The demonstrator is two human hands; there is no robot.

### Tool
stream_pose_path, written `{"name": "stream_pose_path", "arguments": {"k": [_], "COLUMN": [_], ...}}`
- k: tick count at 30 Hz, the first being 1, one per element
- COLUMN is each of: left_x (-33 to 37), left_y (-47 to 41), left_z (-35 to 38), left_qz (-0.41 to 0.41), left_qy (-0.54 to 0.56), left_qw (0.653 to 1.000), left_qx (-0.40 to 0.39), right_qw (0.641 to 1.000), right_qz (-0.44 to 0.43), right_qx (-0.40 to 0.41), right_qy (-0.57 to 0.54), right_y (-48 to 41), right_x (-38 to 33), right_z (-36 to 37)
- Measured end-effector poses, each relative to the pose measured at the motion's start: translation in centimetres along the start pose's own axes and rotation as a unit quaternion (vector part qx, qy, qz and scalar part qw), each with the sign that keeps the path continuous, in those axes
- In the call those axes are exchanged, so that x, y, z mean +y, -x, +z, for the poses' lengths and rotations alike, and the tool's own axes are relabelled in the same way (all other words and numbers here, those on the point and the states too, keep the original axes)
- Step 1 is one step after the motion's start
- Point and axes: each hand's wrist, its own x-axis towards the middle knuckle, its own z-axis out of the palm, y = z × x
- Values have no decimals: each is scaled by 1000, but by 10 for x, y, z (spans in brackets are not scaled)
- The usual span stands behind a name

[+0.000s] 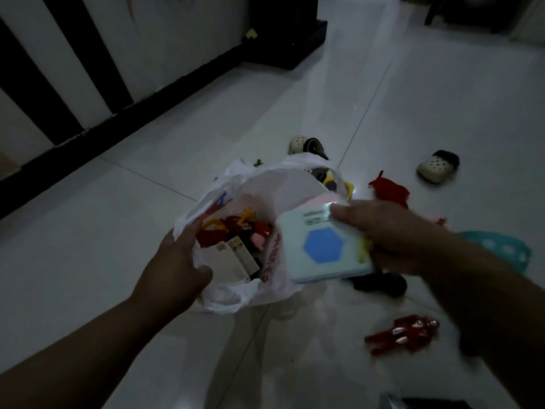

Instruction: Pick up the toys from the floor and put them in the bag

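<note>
Toys are already gathered in the white plastic bag [265, 184], whose mouth is held open between the two hands: red and yellow figures and a pale box can be made out inside. Much is judged left to do. A red action figure [401, 334] lies on the floor [118, 246] below the right hand, a red toy [390, 188] just beyond it, a teal piece [498, 249] behind its wrist, and a dark object beneath it, too dim to name. Two small clogs [436, 168] lie farther off. The left hand [177, 258] is closed on the bag's near rim, thumb inside. The right hand [383, 234] is clamped on a pale board book with a blue hexagon [323, 246], held at the bag's right edge, not yet inside.
</note>
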Motion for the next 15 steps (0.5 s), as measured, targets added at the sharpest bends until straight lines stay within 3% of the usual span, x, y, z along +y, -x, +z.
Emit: {"name": "stream_pose_path", "arguments": {"k": [4, 7, 12, 15], "left_x": [4, 5, 6, 3], "left_y": [4, 5, 6, 4], "left_z": [-4, -7, -14, -13], "left_qz": [-1, 0, -10, -20], "left_qy": [-6, 0, -14, -10], "left_qw": [1000, 1000, 1000, 1000], "left_qx": [-6, -8, -16, -15], "right_qw": [991, 989, 996, 989], "right_qz": [76, 56, -40, -123], "right_qx": [17, 36, 27, 51], "right_qy": [-104, -133, -79, 57], "right_y": [-47, -85, -110, -89], "right_x": [17, 28, 34, 39], "right_z": [65, 95, 103, 82]}}
